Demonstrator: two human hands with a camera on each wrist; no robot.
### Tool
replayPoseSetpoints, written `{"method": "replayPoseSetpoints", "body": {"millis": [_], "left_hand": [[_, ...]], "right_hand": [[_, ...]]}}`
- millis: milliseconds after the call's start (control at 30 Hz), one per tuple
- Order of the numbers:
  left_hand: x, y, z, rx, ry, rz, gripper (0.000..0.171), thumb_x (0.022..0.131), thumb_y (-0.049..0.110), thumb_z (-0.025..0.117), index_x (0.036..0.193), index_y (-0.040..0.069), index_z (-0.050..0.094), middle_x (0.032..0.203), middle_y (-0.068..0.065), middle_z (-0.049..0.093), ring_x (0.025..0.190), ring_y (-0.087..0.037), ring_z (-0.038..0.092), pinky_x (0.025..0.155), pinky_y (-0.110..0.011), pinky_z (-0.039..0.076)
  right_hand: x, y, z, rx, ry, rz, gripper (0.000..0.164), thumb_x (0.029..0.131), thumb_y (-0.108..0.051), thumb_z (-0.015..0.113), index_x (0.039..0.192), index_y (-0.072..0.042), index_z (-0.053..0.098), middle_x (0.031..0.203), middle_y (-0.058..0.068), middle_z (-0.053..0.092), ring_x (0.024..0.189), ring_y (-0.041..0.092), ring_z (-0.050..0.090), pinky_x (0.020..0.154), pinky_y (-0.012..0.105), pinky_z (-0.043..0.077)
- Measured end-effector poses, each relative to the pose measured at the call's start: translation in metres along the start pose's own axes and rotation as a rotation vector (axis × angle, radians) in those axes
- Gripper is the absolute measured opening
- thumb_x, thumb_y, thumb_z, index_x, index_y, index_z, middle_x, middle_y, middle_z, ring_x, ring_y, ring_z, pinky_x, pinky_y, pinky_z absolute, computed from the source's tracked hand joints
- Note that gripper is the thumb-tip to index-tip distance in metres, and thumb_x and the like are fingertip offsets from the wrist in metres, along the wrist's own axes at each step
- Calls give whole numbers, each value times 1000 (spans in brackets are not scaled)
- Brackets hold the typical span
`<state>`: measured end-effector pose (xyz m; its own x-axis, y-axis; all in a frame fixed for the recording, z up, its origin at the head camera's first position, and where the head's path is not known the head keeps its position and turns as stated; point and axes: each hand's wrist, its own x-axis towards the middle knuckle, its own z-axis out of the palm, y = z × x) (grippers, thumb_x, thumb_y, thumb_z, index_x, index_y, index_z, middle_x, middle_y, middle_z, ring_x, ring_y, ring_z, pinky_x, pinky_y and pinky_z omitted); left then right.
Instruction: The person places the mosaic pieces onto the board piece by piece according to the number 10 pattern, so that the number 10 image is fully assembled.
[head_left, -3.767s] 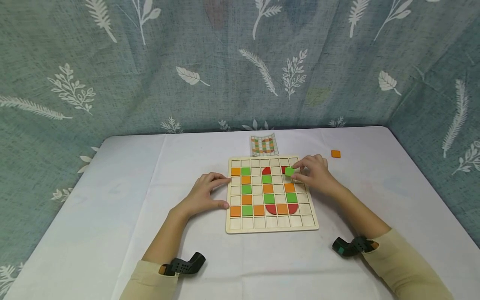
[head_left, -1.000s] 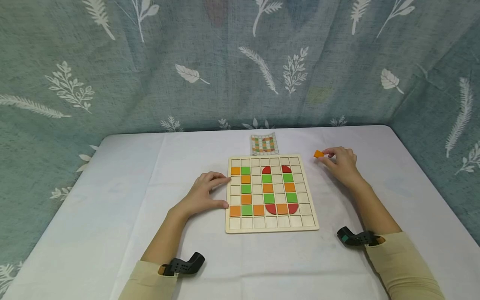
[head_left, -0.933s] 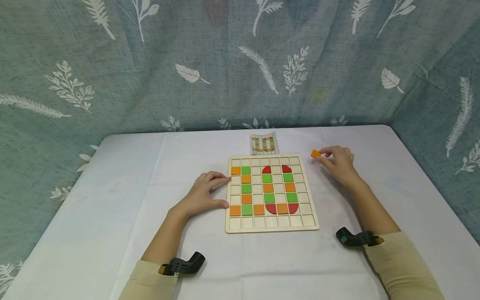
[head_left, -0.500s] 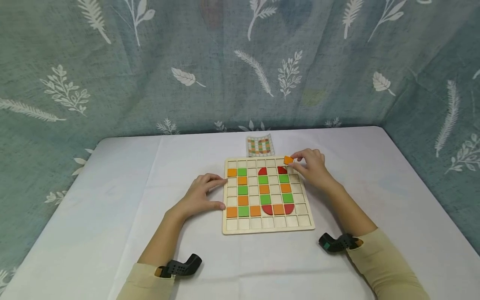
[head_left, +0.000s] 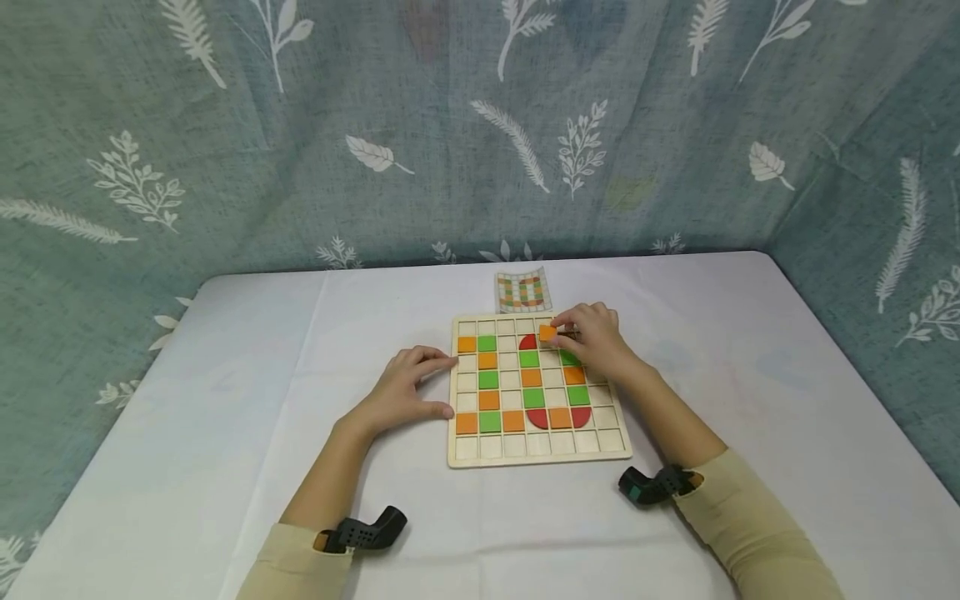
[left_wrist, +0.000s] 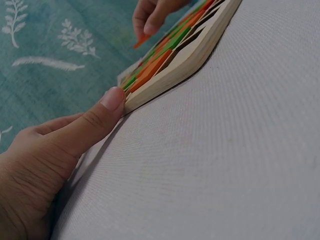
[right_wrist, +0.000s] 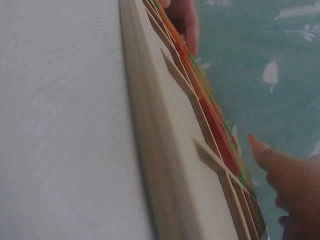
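Note:
A wooden grid board (head_left: 540, 447) lies flat on the table, with orange and green square tiles and red rounded tiles in some cells. My left hand (head_left: 399, 392) touches the board's left edge with thumb and fingertips, the fingers spread; in the left wrist view the thumb (left_wrist: 114, 100) rests against the board's corner. Between thumb and fingers my right hand (head_left: 598, 340) pinches an orange square tile (head_left: 547, 333). That tile is over the upper part of the board, just right of a red rounded tile (head_left: 528, 342). The hand hides another red tile behind it.
A small patterned card (head_left: 522, 291) with a matching coloured grid lies behind the board's far edge. White cloth (head_left: 360, 308) covers the table, and a leaf-print curtain (head_left: 450, 208) hangs behind it. Black cameras (head_left: 367, 531) are strapped at both wrists.
A green tile went into the right column earlier. My right hand then picked up the orange tile at the right and carried it left over the board. The left hand stays at the edge.

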<state>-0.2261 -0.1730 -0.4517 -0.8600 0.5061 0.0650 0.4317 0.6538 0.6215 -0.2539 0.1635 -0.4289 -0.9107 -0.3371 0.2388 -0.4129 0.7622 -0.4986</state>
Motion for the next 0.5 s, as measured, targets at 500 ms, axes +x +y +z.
{"method": "replayPoseSetpoints", "body": {"millis": [500], "left_hand": [[-2,1,-1,2,-2,-2,82,65,55,79,136,24,53,132,1,46,120,-21,36,99,-45,31]], "right_hand": [[1,4,4,25,-35,28,25,87,-27,69,105,-10,69,97,11,57,96,31,34,83,49,19]]}}
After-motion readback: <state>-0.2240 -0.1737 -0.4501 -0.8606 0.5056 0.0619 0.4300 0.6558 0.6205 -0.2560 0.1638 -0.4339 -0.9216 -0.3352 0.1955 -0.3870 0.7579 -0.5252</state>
